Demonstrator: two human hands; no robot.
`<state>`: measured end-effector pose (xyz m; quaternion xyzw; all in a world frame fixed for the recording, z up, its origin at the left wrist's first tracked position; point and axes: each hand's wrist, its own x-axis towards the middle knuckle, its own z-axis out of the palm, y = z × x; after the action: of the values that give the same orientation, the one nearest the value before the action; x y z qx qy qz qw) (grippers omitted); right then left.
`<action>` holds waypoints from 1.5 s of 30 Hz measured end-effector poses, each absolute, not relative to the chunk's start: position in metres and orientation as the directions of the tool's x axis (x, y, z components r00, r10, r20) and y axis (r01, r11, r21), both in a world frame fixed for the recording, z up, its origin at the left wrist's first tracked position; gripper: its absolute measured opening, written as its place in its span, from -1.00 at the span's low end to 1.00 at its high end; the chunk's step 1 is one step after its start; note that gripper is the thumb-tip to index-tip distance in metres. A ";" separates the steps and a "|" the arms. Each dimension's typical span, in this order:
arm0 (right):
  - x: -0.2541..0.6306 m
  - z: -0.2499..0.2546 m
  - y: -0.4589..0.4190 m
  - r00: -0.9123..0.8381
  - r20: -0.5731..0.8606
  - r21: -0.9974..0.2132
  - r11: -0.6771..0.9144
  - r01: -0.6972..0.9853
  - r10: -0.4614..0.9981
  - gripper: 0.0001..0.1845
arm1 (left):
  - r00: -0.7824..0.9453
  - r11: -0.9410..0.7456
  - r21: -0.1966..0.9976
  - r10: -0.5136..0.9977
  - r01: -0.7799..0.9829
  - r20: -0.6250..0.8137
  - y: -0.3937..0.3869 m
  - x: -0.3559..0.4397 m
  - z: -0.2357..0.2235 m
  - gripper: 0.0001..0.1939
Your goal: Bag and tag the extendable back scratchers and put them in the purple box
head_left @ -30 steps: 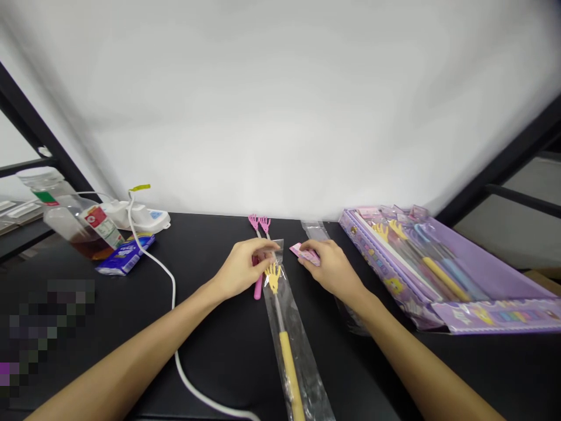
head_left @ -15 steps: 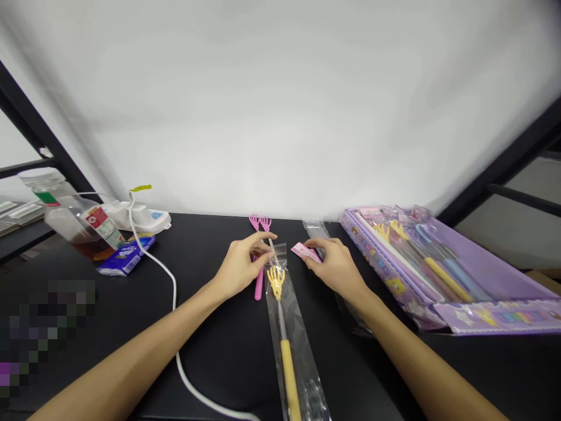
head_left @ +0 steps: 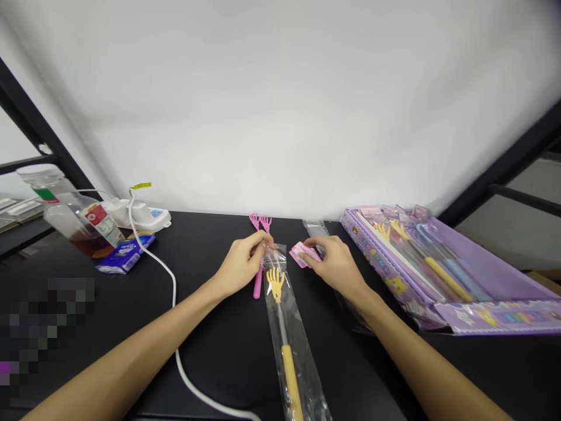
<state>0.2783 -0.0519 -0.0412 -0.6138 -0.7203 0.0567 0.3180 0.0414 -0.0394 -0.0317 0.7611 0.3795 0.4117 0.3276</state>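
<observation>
left hand (head_left: pixel 240 268) pinches top edge of clear sleeve (head_left: pixel 293 333) | right hand (head_left: pixel 335 264) grips pink card (head_left: pixel 303 254) just beside sleeve mouth | sleeve lies on black tabletop (head_left: pixel 228 327), yellow back scratcher (head_left: pixel 280 316) inside | pink scratchers (head_left: pixel 259 245) under left fingers | purple box (head_left: pixel 438 269) at right

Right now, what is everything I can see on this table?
Yellow back scratcher: one, yellow hand-shaped head and handle, inside a clear bag, table centre.
Pink back scratchers: two, pink, behind the left hand.
Pink card: one, in the right hand's grip.
Purple display box: one, holding more bagged scratchers, right.
Bottle: one, clear with brown liquid, far left.
Blue packet: one, beside the bottle.
Power strip: one, white, with white cable.
Table: one, black.
Left hand: pinching the bag's top.
Right hand: holding the card.
</observation>
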 end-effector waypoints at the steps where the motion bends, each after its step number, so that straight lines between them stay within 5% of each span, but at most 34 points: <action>1: 0.278 -0.041 -0.051 -0.048 0.375 -0.477 0.237 0.846 0.926 -0.78 | 0.378 -0.499 0.807 0.846 0.316 0.375 -0.039 0.041 -0.032 -0.76; 14: 0.282 -0.044 -0.048 -0.022 0.347 -0.506 0.207 0.838 0.937 -0.77 | 0.405 -0.510 0.815 0.830 0.275 0.383 -0.042 0.044 -0.039 -0.56; 23: 0.285 -0.045 -0.044 0.051 0.313 -0.648 0.174 0.741 0.948 -0.65 | 0.396 -0.519 0.809 0.828 0.276 0.397 -0.046 0.045 -0.032 -0.57; 28: 0.286 -0.044 -0.044 0.114 0.247 -0.776 0.126 0.619 0.962 -0.59 | 0.379 -0.489 0.825 0.847 0.283 0.372 -0.048 0.045 -0.035 -0.74; 35: 0.290 -0.041 -0.042 0.132 0.267 -0.776 0.132 0.617 0.955 -0.66 | 0.333 -0.459 0.871 0.860 0.176 0.387 -0.044 0.044 -0.041 -0.87; 41: 0.289 -0.037 -0.043 0.124 0.265 -0.861 0.177 0.476 0.956 -0.62 | 0.362 -0.490 0.838 0.847 0.243 0.390 -0.047 0.045 -0.037 -0.69; 45: 0.288 -0.035 -0.044 0.121 0.327 -0.815 0.215 0.537 0.937 -0.65 | 0.393 -0.506 0.822 0.834 0.263 0.388 -0.048 0.046 -0.039 -0.68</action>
<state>0.2881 -0.0445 -0.0346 -0.5880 -0.6268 0.2158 0.4634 0.0460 -0.0479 -0.0385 0.7611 0.3602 0.4168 0.3424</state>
